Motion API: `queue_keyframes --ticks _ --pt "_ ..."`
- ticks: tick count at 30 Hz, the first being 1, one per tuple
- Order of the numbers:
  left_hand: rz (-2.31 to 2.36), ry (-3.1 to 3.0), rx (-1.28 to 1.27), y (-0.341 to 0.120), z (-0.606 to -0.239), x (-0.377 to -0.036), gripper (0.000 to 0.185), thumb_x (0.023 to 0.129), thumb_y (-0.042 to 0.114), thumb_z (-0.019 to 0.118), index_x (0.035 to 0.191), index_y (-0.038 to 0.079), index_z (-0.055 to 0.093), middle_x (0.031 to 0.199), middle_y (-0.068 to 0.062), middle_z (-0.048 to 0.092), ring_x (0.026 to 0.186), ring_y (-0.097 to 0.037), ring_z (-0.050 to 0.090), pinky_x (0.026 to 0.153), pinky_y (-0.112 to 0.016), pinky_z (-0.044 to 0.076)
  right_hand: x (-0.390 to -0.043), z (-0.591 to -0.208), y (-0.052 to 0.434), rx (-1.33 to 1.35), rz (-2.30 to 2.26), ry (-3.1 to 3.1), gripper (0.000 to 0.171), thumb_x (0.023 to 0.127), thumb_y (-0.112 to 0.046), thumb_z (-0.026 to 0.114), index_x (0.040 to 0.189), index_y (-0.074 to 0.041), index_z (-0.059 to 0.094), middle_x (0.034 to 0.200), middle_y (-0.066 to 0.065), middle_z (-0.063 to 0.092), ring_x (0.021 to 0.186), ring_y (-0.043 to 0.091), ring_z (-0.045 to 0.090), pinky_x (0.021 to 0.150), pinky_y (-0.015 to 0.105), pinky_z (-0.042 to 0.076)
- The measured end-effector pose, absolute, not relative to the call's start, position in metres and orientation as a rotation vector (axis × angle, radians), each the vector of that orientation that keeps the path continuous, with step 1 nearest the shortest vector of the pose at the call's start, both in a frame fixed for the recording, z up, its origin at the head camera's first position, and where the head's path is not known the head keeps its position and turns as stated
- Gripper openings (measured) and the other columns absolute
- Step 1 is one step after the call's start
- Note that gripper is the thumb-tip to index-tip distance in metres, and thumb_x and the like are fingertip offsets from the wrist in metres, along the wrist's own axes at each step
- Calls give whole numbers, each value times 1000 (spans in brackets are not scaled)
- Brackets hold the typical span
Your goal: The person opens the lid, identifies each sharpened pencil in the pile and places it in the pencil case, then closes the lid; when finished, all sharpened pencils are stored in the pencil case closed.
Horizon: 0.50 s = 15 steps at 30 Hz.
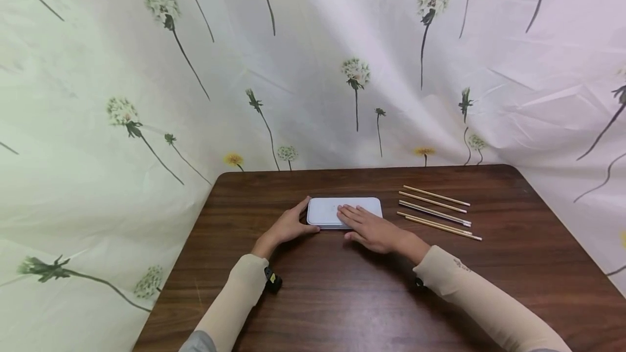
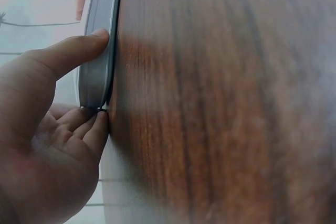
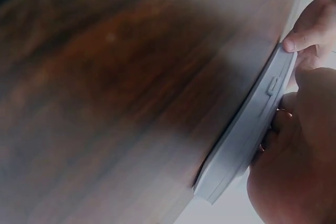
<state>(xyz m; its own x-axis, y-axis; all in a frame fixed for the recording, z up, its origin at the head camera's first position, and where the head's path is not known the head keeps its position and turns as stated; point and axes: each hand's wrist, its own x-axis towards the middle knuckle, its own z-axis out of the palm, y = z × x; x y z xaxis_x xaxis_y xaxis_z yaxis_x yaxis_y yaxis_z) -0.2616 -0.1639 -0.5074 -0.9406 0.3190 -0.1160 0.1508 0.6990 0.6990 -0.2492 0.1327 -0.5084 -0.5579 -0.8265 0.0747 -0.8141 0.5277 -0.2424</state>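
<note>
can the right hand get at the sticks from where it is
Probably yes. The right hand lies flat on the case, and the sticks sit just to its right on bare table, with nothing between.

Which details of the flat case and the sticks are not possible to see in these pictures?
- Inside of the white case: its lid is closed, in all views.
- Part of the lid: the right hand covers it, head view.
- Sticks: too small to identify, head view.
- Left hand fingertips: behind the case edge, left wrist view.

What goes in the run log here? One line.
left hand: grips flat white rectangular case end | right hand: flat on lid | thin wooden sticks: right
</note>
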Motion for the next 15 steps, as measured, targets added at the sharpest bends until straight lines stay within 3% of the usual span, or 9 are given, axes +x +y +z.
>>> queue_keyframes --ticks 10,15 --pt "1074 2662 383 -164 -505 -261 102 94 33 84 171 7 22 176 -15 26 161 -34 34 129 -52 33 -247 -506 135 -1439 -466 2704 63 115 -32 48 166 2 32 175 22 27 163 40 25 131 59 23" --pt "1062 2651 383 -165 -500 -262 103 94 36 84 171 8 22 175 -17 29 160 -36 33 128 -55 34 -249 -497 140 -1408 -582 2739 59 113 -31 54 161 1 44 170 22 38 159 39 36 128 57 32"
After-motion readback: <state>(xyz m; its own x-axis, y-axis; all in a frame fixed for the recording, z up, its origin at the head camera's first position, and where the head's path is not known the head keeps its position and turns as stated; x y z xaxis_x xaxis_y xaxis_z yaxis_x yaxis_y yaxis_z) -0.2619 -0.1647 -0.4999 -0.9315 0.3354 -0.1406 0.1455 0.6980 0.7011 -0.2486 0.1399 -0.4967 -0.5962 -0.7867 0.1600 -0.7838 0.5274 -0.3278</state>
